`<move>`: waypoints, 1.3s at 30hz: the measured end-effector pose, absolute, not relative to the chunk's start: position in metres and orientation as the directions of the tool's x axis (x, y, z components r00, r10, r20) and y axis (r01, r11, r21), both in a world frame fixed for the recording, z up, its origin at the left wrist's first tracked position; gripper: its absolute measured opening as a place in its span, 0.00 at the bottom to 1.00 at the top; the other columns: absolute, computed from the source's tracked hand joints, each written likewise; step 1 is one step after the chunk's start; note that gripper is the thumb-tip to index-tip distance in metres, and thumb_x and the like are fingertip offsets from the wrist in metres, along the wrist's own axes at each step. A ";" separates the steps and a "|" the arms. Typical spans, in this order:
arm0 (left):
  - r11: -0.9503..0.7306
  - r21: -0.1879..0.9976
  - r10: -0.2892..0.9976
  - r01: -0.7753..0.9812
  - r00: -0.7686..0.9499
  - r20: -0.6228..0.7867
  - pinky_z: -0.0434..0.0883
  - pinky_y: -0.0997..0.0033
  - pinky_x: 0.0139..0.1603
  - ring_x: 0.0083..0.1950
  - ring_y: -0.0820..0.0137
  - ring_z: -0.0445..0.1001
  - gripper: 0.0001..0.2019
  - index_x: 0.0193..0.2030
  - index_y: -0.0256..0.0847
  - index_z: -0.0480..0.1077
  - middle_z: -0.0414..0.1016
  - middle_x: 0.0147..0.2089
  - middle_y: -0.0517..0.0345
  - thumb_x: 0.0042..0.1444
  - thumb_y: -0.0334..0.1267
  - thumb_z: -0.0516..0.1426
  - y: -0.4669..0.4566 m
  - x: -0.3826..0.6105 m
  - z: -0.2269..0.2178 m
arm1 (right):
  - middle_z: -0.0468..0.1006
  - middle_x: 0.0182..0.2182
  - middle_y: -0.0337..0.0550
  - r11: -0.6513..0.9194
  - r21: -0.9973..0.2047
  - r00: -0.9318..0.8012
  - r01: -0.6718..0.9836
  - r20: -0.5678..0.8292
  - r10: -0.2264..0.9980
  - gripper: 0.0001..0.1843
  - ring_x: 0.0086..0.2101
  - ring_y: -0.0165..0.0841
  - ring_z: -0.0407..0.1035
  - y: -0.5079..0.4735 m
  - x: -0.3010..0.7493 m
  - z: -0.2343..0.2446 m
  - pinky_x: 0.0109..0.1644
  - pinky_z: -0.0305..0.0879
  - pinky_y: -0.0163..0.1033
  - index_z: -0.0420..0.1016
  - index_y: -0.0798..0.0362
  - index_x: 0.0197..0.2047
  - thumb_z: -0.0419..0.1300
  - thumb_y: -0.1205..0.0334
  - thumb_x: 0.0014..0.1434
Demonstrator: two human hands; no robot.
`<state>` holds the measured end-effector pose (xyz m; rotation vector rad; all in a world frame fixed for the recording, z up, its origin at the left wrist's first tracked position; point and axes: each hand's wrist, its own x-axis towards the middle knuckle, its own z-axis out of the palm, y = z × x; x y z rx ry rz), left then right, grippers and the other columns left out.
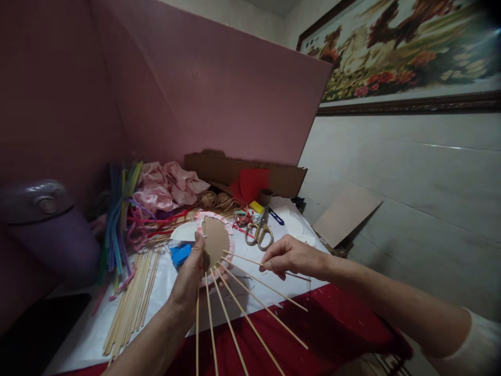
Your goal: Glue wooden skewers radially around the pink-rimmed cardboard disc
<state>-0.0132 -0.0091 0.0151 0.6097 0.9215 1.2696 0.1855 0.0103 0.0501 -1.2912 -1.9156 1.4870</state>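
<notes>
My left hand (188, 282) holds a round cardboard disc (215, 237) upright by its lower edge. The disc has a pink and white patterned rim. Several thin wooden sticks (238, 318) fan out from the disc's lower edge toward me. My right hand (287, 256) pinches one of these sticks (250, 259) near the right side of the disc, fingers closed on it.
A pile of loose wooden sticks (131, 303) lies on the white sheet at left. Scissors (259, 232), twine balls (215, 199), coloured straws (117, 219), pink cloth (168, 188), red paper (250, 184), a cardboard box (235, 169) and a purple container (47, 224) surround the work area.
</notes>
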 end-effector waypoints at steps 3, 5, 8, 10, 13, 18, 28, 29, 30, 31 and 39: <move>0.199 0.828 0.977 -0.525 0.039 -0.210 0.65 0.76 0.15 0.16 0.75 0.65 0.15 0.36 0.38 0.68 0.68 0.21 0.60 0.48 0.47 0.52 -0.009 -0.012 0.018 | 0.65 0.11 0.35 0.021 -0.902 -0.500 0.432 -0.220 0.838 0.06 0.14 0.20 0.54 0.010 0.185 0.052 0.17 0.46 0.28 0.75 0.61 0.26 0.59 0.67 0.44; 0.211 0.826 0.975 -0.523 0.049 -0.218 0.64 0.77 0.14 0.14 0.76 0.64 0.14 0.34 0.38 0.67 0.67 0.19 0.61 0.50 0.45 0.49 -0.011 -0.011 0.023 | 0.65 0.12 0.35 0.034 -0.900 -0.508 0.434 -0.213 0.834 0.07 0.14 0.20 0.54 0.010 0.185 0.053 0.17 0.45 0.28 0.75 0.61 0.26 0.59 0.67 0.44; 0.272 0.819 0.948 -0.505 -0.005 -0.318 0.65 0.75 0.14 0.14 0.75 0.65 0.14 0.38 0.40 0.67 0.69 0.20 0.60 0.51 0.45 0.48 -0.012 -0.010 0.029 | 0.65 0.12 0.34 0.047 -0.902 -0.522 0.430 -0.206 0.828 0.07 0.14 0.19 0.53 0.012 0.187 0.054 0.17 0.44 0.28 0.75 0.61 0.27 0.59 0.67 0.44; 0.247 0.833 0.957 -0.495 -0.014 -0.291 0.67 0.74 0.17 0.16 0.75 0.67 0.14 0.39 0.41 0.67 0.71 0.23 0.59 0.51 0.45 0.49 -0.011 -0.011 0.029 | 0.65 0.11 0.34 0.058 -0.903 -0.535 0.426 -0.199 0.821 0.07 0.14 0.19 0.52 0.013 0.188 0.053 0.17 0.44 0.28 0.75 0.61 0.28 0.59 0.66 0.44; 0.181 0.857 0.974 -0.482 -0.035 -0.226 0.68 0.74 0.18 0.19 0.73 0.70 0.16 0.42 0.42 0.67 0.73 0.28 0.58 0.49 0.47 0.50 -0.008 -0.012 0.023 | 0.65 0.11 0.34 0.072 -0.904 -0.556 0.422 -0.195 0.808 0.09 0.15 0.20 0.53 0.014 0.190 0.053 0.17 0.43 0.28 0.75 0.61 0.30 0.59 0.65 0.44; 0.163 0.866 0.973 -0.473 -0.070 -0.222 0.67 0.75 0.15 0.18 0.73 0.69 0.16 0.41 0.40 0.67 0.71 0.24 0.59 0.48 0.47 0.51 -0.006 -0.010 0.020 | 0.65 0.12 0.34 0.070 -0.898 -0.563 0.435 -0.210 0.800 0.12 0.16 0.21 0.54 0.014 0.191 0.054 0.16 0.42 0.29 0.75 0.61 0.32 0.60 0.62 0.44; 0.283 0.821 0.942 -0.496 -0.018 -0.336 0.68 0.74 0.17 0.18 0.73 0.69 0.14 0.38 0.40 0.67 0.71 0.21 0.58 0.52 0.45 0.47 -0.010 -0.010 0.032 | 0.64 0.12 0.34 0.064 -0.896 -0.542 0.438 -0.207 0.815 0.11 0.14 0.20 0.51 0.015 0.191 0.050 0.15 0.41 0.29 0.75 0.60 0.30 0.60 0.62 0.44; 0.286 0.822 0.945 -0.493 0.001 -0.328 0.69 0.73 0.19 0.19 0.72 0.70 0.14 0.38 0.39 0.67 0.71 0.22 0.58 0.51 0.45 0.49 -0.011 -0.010 0.031 | 0.64 0.12 0.34 0.061 -0.894 -0.535 0.443 -0.210 0.818 0.11 0.14 0.20 0.51 0.015 0.191 0.050 0.15 0.41 0.29 0.75 0.60 0.29 0.60 0.62 0.43; 0.289 0.820 0.947 -0.494 0.022 -0.320 0.70 0.72 0.21 0.20 0.72 0.70 0.12 0.39 0.41 0.66 0.72 0.24 0.58 0.50 0.43 0.51 -0.011 -0.010 0.031 | 0.65 0.12 0.34 0.058 -0.892 -0.531 0.448 -0.213 0.820 0.10 0.14 0.20 0.51 0.015 0.190 0.049 0.15 0.40 0.29 0.75 0.60 0.29 0.60 0.62 0.44; 0.280 0.821 0.946 -0.498 -0.005 -0.325 0.69 0.73 0.19 0.20 0.73 0.70 0.12 0.39 0.42 0.67 0.71 0.23 0.59 0.49 0.43 0.52 -0.011 -0.009 0.030 | 0.65 0.12 0.34 0.056 -0.891 -0.529 0.450 -0.216 0.821 0.10 0.14 0.20 0.51 0.015 0.190 0.049 0.15 0.41 0.29 0.75 0.60 0.29 0.59 0.62 0.44; 0.263 0.839 0.947 -0.476 -0.038 -0.318 0.66 0.76 0.18 0.20 0.74 0.68 0.07 0.30 0.35 0.67 0.70 0.23 0.57 0.43 0.35 0.55 -0.009 -0.009 0.019 | 0.64 0.11 0.34 0.034 -0.896 -0.518 0.442 -0.224 0.826 0.07 0.13 0.19 0.52 0.013 0.188 0.051 0.15 0.44 0.28 0.75 0.60 0.27 0.59 0.65 0.44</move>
